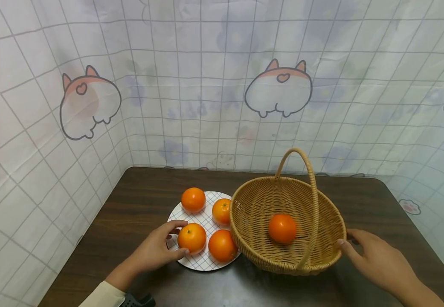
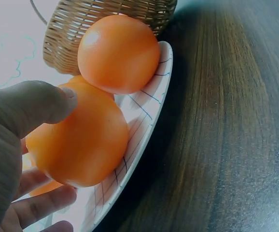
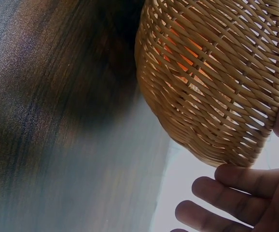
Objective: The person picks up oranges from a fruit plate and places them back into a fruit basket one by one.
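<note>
My left hand (image 1: 159, 247) curves round the front-left orange (image 1: 192, 238) on a round white plate (image 1: 207, 265) with a dark grid pattern. In the left wrist view the thumb lies against this orange, the index finger is mostly hidden, and other fingers spread beside it. Three more oranges share the plate: one at back left (image 1: 193, 200), one at back right (image 1: 222, 211), one at front right (image 1: 222, 246). A handled wicker basket (image 1: 260, 200) overlaps the plate's right side, holding one orange (image 1: 282, 229). My right hand (image 1: 379, 260) grips its right rim, thumb on the edge and fingers underneath.
Everything stands on a dark wood-grain table (image 1: 129, 204). A white grid-patterned curtain (image 1: 206, 85) with cartoon animal prints closes off the back and both sides. The basket's tall arched handle (image 1: 313, 204) rises above its bowl.
</note>
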A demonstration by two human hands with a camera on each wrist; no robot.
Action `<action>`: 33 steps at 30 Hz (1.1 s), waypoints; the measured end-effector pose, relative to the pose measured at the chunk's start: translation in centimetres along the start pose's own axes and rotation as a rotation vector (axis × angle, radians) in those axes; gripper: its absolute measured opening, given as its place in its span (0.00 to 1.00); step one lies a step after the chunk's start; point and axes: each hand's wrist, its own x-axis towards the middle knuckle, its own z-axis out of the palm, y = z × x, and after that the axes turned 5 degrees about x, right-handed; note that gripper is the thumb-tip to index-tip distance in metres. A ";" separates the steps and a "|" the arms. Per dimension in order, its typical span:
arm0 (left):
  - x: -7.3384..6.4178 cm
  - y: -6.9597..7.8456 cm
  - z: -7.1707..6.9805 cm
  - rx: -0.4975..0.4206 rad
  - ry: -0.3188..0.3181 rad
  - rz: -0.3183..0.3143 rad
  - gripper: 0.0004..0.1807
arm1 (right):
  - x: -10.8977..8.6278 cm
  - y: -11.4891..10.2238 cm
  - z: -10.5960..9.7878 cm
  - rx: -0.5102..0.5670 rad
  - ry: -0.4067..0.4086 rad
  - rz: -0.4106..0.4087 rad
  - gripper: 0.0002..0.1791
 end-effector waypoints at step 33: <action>0.5 0.2 -0.1 0.030 0.035 0.011 0.40 | 0.4 0.0 -0.2 -0.009 -0.005 -0.005 0.40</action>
